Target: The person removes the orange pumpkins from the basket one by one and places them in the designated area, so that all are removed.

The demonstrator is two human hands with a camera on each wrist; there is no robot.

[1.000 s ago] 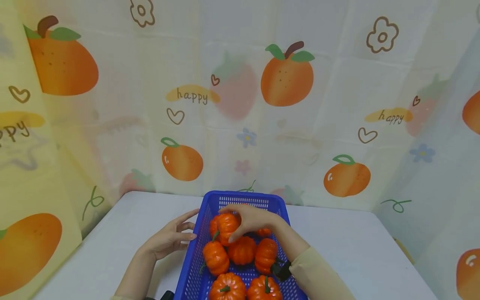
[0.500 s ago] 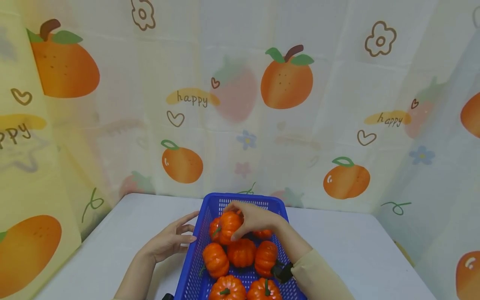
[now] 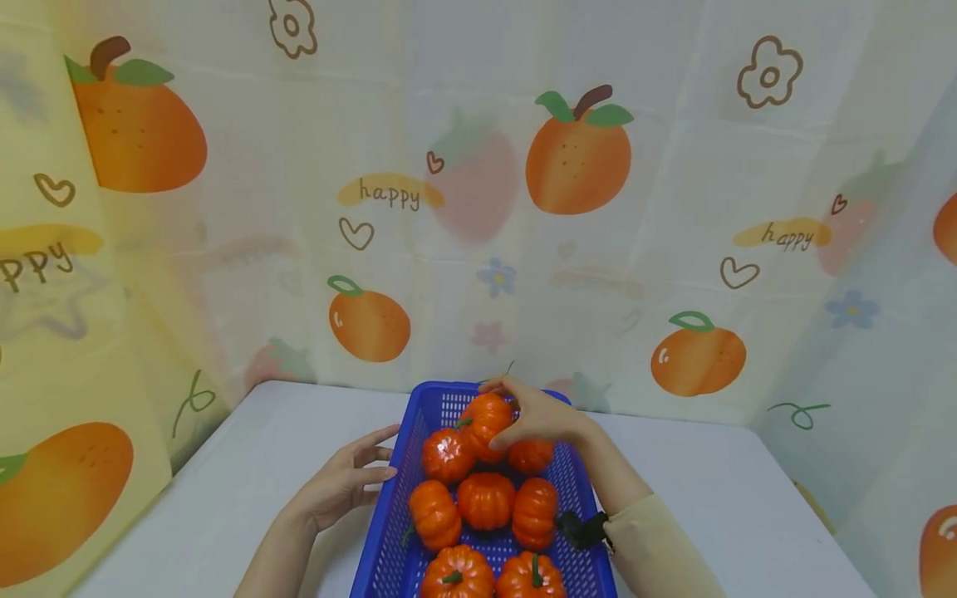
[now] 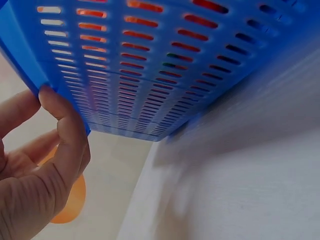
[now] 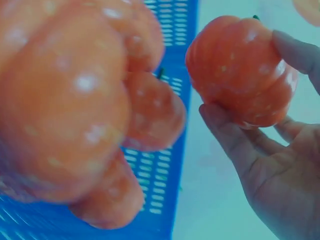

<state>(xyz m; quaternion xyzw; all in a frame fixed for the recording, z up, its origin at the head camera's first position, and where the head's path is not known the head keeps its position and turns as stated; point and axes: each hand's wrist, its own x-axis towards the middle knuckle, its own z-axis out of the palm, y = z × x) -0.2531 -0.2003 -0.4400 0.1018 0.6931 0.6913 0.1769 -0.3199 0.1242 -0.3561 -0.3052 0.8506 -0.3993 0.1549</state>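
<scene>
My right hand (image 3: 549, 413) holds a small orange toy pumpkin (image 3: 489, 423) with a green stem, above the far part of a blue plastic basket (image 3: 361, 565). In the right wrist view, fingers and thumb of the right hand (image 5: 285, 175) curl round the held pumpkin (image 5: 240, 70). Several similar pumpkins lie in the basket, among them one (image 3: 449, 455) just left of the held one and another (image 3: 486, 501) in the middle row. At the basket's left side, my left hand (image 3: 340, 486) touches the rim with loosely extended fingers. In the left wrist view, its fingertips meet the rim (image 4: 30, 55).
The basket stands on a white table (image 3: 718, 498), with table surface on both sides. Behind hangs a pale curtain (image 3: 449, 332) printed with fruit. A black wrist device (image 3: 583, 530) sits at the right sleeve, over the basket's right rim.
My right hand has lifted the pumpkin and carried it up and to the right, uncovering another pumpkin beneath on the left. The left hand stays at the basket's rim.
</scene>
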